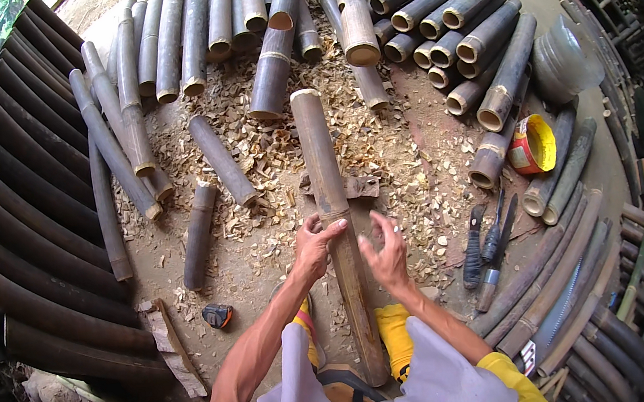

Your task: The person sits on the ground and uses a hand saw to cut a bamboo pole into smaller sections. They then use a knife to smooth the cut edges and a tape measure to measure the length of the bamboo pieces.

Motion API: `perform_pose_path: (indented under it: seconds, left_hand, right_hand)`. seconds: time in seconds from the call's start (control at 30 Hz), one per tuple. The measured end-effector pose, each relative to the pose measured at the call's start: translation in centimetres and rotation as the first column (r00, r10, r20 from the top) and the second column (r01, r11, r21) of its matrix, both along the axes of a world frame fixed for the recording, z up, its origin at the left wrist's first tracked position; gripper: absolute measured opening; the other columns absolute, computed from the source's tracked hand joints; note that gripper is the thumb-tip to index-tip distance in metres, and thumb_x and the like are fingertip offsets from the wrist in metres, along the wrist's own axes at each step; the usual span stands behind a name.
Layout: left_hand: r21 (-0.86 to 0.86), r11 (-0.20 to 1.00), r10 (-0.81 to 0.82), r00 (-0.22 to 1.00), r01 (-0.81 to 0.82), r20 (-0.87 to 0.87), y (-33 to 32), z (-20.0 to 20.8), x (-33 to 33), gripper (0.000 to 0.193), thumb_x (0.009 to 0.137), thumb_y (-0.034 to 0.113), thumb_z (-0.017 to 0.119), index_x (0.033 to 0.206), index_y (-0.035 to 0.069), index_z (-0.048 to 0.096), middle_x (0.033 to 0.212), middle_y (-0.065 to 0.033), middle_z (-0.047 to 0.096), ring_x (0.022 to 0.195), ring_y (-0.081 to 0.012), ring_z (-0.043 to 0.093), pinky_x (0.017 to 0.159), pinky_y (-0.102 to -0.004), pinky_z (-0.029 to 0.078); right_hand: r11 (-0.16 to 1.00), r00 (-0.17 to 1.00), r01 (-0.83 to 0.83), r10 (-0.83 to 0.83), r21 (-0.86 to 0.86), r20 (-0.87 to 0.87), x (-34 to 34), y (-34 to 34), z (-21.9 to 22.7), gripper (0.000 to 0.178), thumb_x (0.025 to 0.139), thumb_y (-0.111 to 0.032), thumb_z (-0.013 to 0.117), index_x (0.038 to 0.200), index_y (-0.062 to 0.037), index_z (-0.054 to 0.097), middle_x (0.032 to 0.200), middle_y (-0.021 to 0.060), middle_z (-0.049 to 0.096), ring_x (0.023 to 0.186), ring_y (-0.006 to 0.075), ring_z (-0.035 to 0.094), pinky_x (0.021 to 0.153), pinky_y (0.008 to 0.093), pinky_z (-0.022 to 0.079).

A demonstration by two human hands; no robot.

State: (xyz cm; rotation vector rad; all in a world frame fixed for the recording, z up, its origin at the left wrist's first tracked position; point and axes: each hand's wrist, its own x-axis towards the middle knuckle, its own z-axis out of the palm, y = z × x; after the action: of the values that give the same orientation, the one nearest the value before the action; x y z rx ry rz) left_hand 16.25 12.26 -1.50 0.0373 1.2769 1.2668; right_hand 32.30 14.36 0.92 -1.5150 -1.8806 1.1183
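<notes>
A long brown bamboo tube [325, 160] stretches away from between my legs, its far end pale and cut. My left hand [317, 244] grips it near the middle, thumb laid over the top. Just right of the tube, my right hand [386, 251] holds nothing, its fingers apart and slightly curled. Under the tube, beyond my hands, lies a dark wooden block [361, 187]. Several knives with dark handles [473, 250] rest on the ground to the right of my right hand.
Wood chips [276, 158] cover the ground ahead. Bamboo tubes [180, 49] lie at the far side, with a stack [472, 43] at right. A yellow-rimmed red tin [533, 145], a clear plastic container [566, 59] and a saw [561, 305] are on the right. Bamboo slats [53, 261] line the left.
</notes>
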Motion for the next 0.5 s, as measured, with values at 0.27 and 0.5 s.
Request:
perform_pose_path:
  seconds: [0.27,0.5]
  left_hand:
    - [-0.047,0.973,-0.219,0.851,0.225,-0.478,1.9,-0.5,1.0,0.061,0.076,0.029,0.077,0.124,0.002,0.052,0.116,-0.0125,0.058,0.097,-0.0209,0.059,0.086,-0.0361,0.049]
    - [-0.241,0.820,-0.157,-0.202,0.519,-0.967,5.7,-0.1,-5.7,0.053,0.072,0.014,0.070,0.123,0.013,0.055,0.125,-0.0072,0.052,0.117,-0.0277,0.046,0.098,-0.0406,0.039]
  right_hand:
    - [0.945,0.998,-0.011,0.030,-0.326,0.053,1.5,-6.1,-0.4,0.083,0.079,-0.035,0.071,0.136,0.0082,0.028,0.109,0.0327,0.058,0.100,0.0457,0.059,0.086,0.0461,0.048]
    - [0.921,0.977,-0.063,0.136,-0.385,0.166,1.6,-5.1,-0.4,0.082,0.080,-0.044,0.068,0.130,0.0088,0.032,0.097,0.0367,0.060,0.093,0.0499,0.060,0.078,0.0506,0.049]
